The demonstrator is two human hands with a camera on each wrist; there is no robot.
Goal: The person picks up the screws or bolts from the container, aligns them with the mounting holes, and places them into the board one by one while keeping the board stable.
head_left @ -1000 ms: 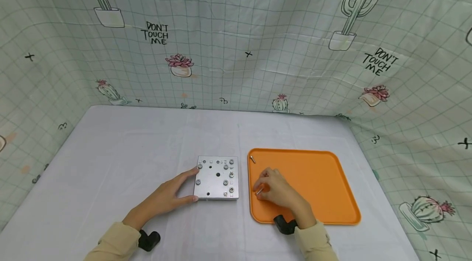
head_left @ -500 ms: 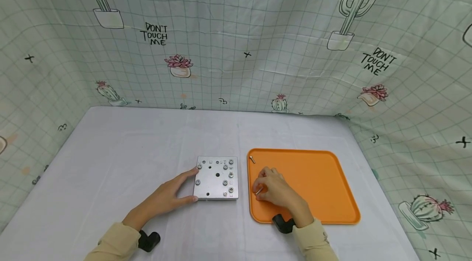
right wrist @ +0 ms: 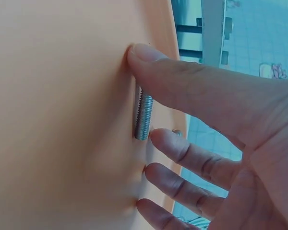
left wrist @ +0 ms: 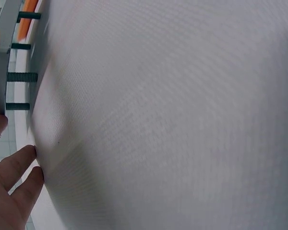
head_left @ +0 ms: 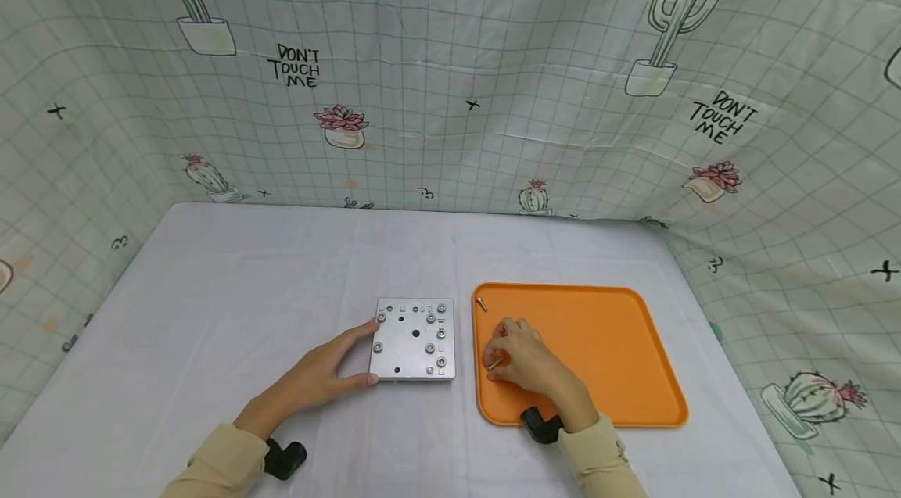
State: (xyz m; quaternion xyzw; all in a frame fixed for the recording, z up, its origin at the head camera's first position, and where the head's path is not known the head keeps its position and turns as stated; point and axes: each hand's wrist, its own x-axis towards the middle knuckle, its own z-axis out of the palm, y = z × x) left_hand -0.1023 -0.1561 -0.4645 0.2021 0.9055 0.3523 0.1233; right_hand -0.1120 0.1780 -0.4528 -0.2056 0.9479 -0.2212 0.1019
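A square silver metal plate (head_left: 408,357) with several socket-head screws in its holes sits mid-table. Threaded shanks (left wrist: 22,76) stick out beneath it, close to the cloth. My left hand (head_left: 320,373) spreads along the plate's left edge, index finger near the back corner and thumb at the front corner, both fairly straight. Over the left part of an orange tray (head_left: 605,357), my right hand (head_left: 524,361) bends its thumb and index finger around a loose screw (right wrist: 144,115). The screw lies close over the tray's surface, its head end hidden behind the thumb; the other fingertips touch the tray.
Another loose screw (head_left: 482,304) lies in the tray's back left corner. White cloth (head_left: 267,263) covers the table, and a patterned curtain (head_left: 415,76) hangs behind and at both sides. Black wrist mounts (head_left: 285,460) sit by both sleeves.
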